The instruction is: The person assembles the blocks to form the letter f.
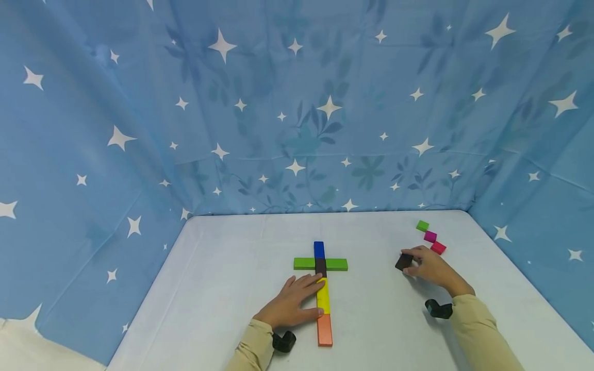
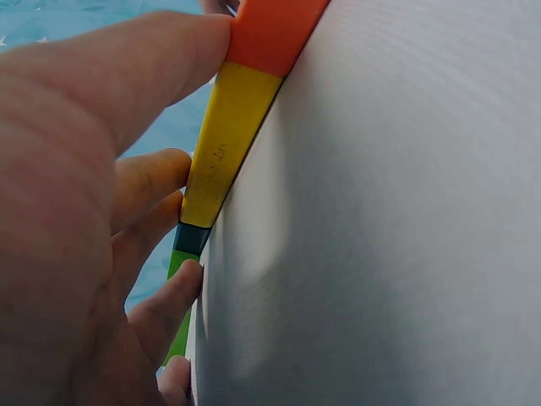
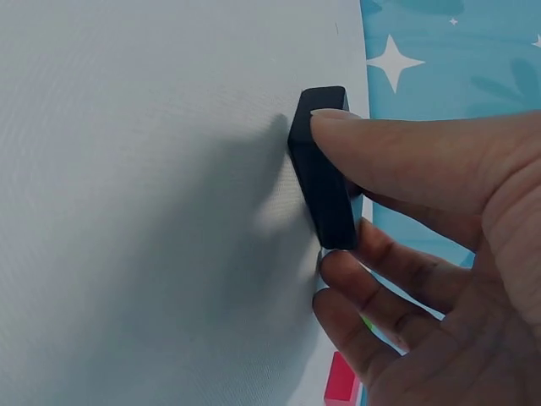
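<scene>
Black rectangular block (image 1: pixel 402 262) pinched by right hand (image 1: pixel 431 267), well right of cross of flat coloured bars (image 1: pixel 320 268), apparently already laid; at the cross's left, left hand (image 1: pixel 292 303), fingers spread, touching its yellow bar (image 1: pixel 323 300); far right of it, still loose, small green block (image 1: pixel 422 225), magenta block (image 1: pixel 430 236), red block (image 1: pixel 438 248).

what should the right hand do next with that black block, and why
Probably carry the loose black block left toward the cross-shaped arrangement: the right hand pinches the block apart from it, while the left hand touches the yellow block, perhaps steadying it. The exact spot isn't shown.
</scene>
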The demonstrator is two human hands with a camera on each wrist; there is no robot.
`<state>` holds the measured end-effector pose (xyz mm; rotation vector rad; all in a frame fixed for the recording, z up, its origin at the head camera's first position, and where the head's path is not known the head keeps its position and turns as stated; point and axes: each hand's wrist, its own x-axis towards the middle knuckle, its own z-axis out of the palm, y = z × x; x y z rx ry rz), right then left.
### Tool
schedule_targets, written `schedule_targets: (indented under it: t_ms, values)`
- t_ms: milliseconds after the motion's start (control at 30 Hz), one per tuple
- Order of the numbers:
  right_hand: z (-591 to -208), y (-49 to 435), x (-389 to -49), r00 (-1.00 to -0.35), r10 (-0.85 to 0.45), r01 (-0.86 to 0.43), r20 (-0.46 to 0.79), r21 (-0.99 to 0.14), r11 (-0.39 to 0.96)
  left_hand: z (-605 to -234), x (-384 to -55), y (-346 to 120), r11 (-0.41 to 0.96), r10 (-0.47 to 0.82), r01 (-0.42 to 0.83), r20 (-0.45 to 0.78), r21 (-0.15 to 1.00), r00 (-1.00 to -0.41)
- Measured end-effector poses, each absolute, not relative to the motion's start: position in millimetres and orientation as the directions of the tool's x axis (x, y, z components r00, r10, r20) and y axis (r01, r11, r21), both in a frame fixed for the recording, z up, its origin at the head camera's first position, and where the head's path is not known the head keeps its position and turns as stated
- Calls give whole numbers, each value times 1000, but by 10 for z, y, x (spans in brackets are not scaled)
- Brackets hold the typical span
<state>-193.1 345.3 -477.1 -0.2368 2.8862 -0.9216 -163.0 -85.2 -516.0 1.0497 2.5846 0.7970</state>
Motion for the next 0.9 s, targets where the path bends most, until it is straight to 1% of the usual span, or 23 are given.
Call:
schedule_targets:
  t_ms: [200, 367, 633, 900]
  values:
    - [-4795, 3439, -1936, -981, -188, -127, -45, -579, 805, -5160, -1622, -869, 589, 701, 564, -19, 579, -713]
    - [-4803, 3427, -1931, -984, -171, -113, -50, -567, 816, -5146, -1620, -865, 587, 703, 570, -12, 575, -712]
    - [-4807, 3382, -1950, -984, -180, -149, -7, -531, 834, -5164, -1634, -853, 598, 700, 567, -24, 566, -714]
    - [-4797, 3279, -2029, -981, -194, -162, -1, -549, 820, -5149, -1635, -854, 606, 696, 564, -29, 560, -718]
